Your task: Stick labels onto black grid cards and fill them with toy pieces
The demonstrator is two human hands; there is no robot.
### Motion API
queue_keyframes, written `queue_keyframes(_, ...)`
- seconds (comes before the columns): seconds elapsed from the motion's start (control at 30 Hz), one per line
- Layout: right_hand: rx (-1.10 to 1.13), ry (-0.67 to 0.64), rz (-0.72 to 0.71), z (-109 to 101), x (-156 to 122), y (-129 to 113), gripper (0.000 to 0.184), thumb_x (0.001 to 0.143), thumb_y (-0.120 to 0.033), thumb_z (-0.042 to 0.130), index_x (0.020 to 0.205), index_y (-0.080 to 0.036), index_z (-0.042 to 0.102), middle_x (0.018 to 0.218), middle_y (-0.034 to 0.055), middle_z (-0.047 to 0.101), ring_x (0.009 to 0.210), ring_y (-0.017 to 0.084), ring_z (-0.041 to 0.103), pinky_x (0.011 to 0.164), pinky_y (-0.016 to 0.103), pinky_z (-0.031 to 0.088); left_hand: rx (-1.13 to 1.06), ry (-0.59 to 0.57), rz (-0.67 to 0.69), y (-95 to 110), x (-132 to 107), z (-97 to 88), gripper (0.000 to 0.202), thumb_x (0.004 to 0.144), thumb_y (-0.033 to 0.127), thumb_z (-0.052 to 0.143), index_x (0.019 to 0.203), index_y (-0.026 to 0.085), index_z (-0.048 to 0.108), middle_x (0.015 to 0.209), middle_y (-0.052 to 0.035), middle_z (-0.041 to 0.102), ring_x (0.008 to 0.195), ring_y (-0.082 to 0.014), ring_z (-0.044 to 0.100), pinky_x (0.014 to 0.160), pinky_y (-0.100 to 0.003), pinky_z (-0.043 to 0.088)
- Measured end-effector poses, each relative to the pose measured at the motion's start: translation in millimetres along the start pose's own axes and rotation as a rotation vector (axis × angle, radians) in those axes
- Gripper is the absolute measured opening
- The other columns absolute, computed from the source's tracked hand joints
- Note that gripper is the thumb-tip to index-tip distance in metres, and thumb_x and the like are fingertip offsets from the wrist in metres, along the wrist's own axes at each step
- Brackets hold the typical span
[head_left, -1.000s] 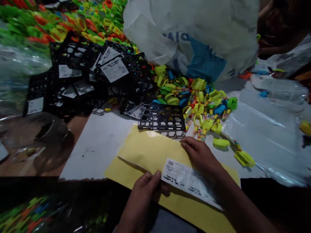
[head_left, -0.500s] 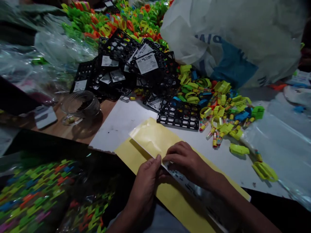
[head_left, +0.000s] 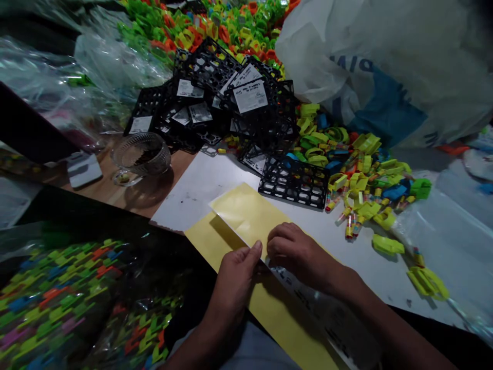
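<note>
My left hand pinches the edge of a glossy yellow backing sheet between thumb and fingers. Printed labels show on the lower part of this sheet, beneath my right forearm. My right hand is closed over the sheet, its fingers curled together against the surface by the upper end of the labels. Whatever its fingertips hold is hidden. Another yellow sheet lies underneath, over the table's front edge and my lap.
Black grid trays with white labels are heaped behind the sheets. Yellow-green plastic pieces and small capped tubes lie at right, before a big white bag. A glass cup stands at left. Bagged colourful pieces are lower left.
The view has swung slightly left, so the table things appear further right. My right fingers have curled in more tightly over the sheet. My left hand keeps its pinch.
</note>
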State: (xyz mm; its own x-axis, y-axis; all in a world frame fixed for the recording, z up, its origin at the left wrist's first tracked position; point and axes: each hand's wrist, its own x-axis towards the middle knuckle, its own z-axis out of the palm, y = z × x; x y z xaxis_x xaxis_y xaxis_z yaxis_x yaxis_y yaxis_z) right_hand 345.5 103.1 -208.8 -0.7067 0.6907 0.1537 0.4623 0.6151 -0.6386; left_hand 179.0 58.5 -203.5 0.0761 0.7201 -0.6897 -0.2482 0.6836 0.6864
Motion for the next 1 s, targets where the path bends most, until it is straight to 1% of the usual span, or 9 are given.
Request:
queue_keyframes(0.03, 0.011, 0.003, -0.001, -0.9, -0.1, 0.3, 0.008, 0.094, -0.021, 0.052, 0.092, -0.019, 0.060, 0.093, 0.0048, 0.061, 0.085, 0.017, 0.050, 0.076, 0.031, 0.037, 0.003, -0.008, -0.002, 0.7, -0.6, -0.2, 0.045, 0.071, 0.057, 0.070, 0.068, 0.013, 0.063, 0.059, -0.0027, 0.060, 0.052, -0.0134, 0.051, 0.052, -0.024, 0.036)
queue_keyframes(0.1, -0.012, 0.001, -0.043, -2.0, 0.1, 0.7, 0.010, 0.095, -0.020, 0.051, 0.097, -0.021, 0.061, 0.094, 0.0048, 0.062, 0.086, 0.017, 0.050, 0.077, 0.033, 0.037, 0.006, -0.025, 0.002, 1.8, -1.3, -0.5, 0.045, 0.071, 0.057, 0.070, 0.068, 0.013, 0.064, 0.061, -0.0037, 0.062, 0.053, -0.0136, 0.051, 0.052, -0.024, 0.037)
queue_keyframes(0.2, -0.074, -0.033, -0.096, -2.3, 1.9, 0.6, 0.016, 0.096, -0.017, 0.047, 0.095, -0.021, 0.062, 0.092, 0.0044, 0.063, 0.085, 0.017, 0.050, 0.078, 0.034, 0.036, 0.012, -0.029, 0.040, 1.6, -0.4, -0.8, 0.043, 0.073, 0.055, 0.069, 0.067, 0.012, 0.064, 0.062, -0.0041, 0.061, 0.057, -0.0139, 0.051, 0.054, -0.024, 0.037)
queue_keyframes(0.37, -0.016, -0.043, -0.068, -3.6, 4.7, 0.4, 0.016, 0.096, -0.018, 0.048, 0.087, -0.019, 0.061, 0.090, 0.0039, 0.062, 0.083, 0.016, 0.049, 0.076, 0.032, 0.036, 0.012, -0.028, 0.018, -1.2, 1.8, -1.8, 0.043, 0.075, 0.055, 0.067, 0.068, 0.013, 0.062, 0.061, -0.0026, 0.058, 0.057, -0.0142, 0.050, 0.054, -0.024, 0.037)
queue_keyframes(0.53, -0.008, -0.045, -0.087, -3.9, 4.9, 1.8, 0.014, 0.096, -0.020, 0.049, 0.096, -0.022, 0.063, 0.092, 0.0032, 0.062, 0.084, 0.016, 0.051, 0.078, 0.032, 0.037, 0.023, -0.054, 0.064, 0.8, 0.6, -1.1, 0.043, 0.078, 0.055, 0.065, 0.072, 0.012, 0.067, 0.064, -0.0035, 0.061, 0.059, -0.0139, 0.051, 0.056, -0.024, 0.038)
queue_keyframes(0.67, -0.031, -0.071, -0.092, -2.1, 5.5, 3.8, 0.013, 0.095, -0.019, 0.051, 0.090, -0.022, 0.063, 0.089, 0.0030, 0.062, 0.083, 0.016, 0.050, 0.077, 0.033, 0.037, 0.009, -0.061, 0.042, 2.8, 0.4, 1.3, 0.044, 0.073, 0.055, 0.069, 0.075, 0.011, 0.070, 0.064, -0.0048, 0.064, 0.060, -0.0155, 0.054, 0.057, -0.025, 0.039)
queue_keyframes(0.77, -0.013, -0.059, -0.074, -2.2, 6.5, 4.1, 0.016, 0.095, -0.020, 0.050, 0.085, -0.020, 0.062, 0.088, 0.0035, 0.062, 0.082, 0.016, 0.050, 0.075, 0.032, 0.038, -0.009, -0.059, 0.038, 2.0, 0.4, 1.1, 0.042, 0.073, 0.054, 0.069, 0.078, 0.013, 0.071, 0.065, -0.0049, 0.065, 0.060, -0.0164, 0.056, 0.059, -0.026, 0.043)
queue_keyframes(0.93, 0.014, -0.008, -0.105, -1.4, 7.2, 3.4, 0.015, 0.096, -0.022, 0.049, 0.100, -0.023, 0.064, 0.094, 0.0044, 0.063, 0.084, 0.016, 0.052, 0.077, 0.033, 0.039, -0.028, -0.029, 0.045, -2.5, 1.5, -3.8, 0.041, 0.080, 0.054, 0.063, 0.078, 0.014, 0.070, 0.065, -0.0049, 0.067, 0.058, -0.0150, 0.057, 0.058, -0.025, 0.042)
queue_keyframes(1.0, -0.008, -0.006, -0.137, -0.3, 7.4, 3.3, 0.017, 0.097, -0.021, 0.048, 0.098, -0.022, 0.065, 0.092, 0.0042, 0.063, 0.083, 0.016, 0.051, 0.077, 0.033, 0.039, -0.017, -0.012, 0.046, -3.4, 2.4, -5.1, 0.043, 0.080, 0.056, 0.062, 0.076, 0.014, 0.070, 0.065, -0.0052, 0.067, 0.057, -0.0142, 0.056, 0.057, -0.024, 0.041)
